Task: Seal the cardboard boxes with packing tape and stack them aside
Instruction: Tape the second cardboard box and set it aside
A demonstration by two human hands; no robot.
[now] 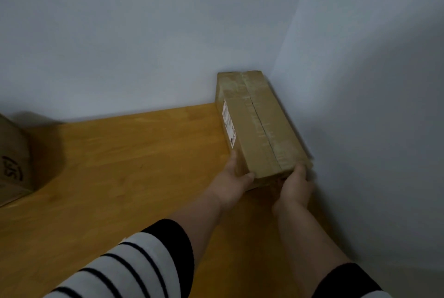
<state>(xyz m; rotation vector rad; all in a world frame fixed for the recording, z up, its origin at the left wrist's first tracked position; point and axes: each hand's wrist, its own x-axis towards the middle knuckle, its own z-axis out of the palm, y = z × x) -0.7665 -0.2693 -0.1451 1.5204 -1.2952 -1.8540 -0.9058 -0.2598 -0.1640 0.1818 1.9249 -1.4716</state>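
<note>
**Desk:** Which step are you on?

**Me:** The stacking-aside part, I judge. I have a long cardboard box [259, 127] held at its near end between both hands. It runs away from my hands into the corner where the two walls meet, its far end close to the back wall [144, 33] and its long side just beside the right-hand wall [372, 105].

**Desk:** Is it sealed?

**Me:** Clear tape [263, 125] runs down the centre seam and over the near edge, so it looks sealed to me. A white label [229, 125] sits along the top edge above my left hand.

**Desk:** And the hands?

**Me:** My left hand [234, 179] grips the near left corner, thumb curled over the end face, fingers along the left side. My right hand [296, 185] holds the near right corner, fingers wrapped round the end. The picture is smeared there, so I cannot tell how firmly it presses, or whether the box rests fully on the table [120, 165].

**Desk:** What does the next move call for?

**Me:** If it is seated, I let go with both hands and draw back without dragging it. Then I go for the other box [12, 158], well off to the left of my left hand at the edge of view. It has dark writing on its side. Whether it is taped I cannot see from here.
</note>
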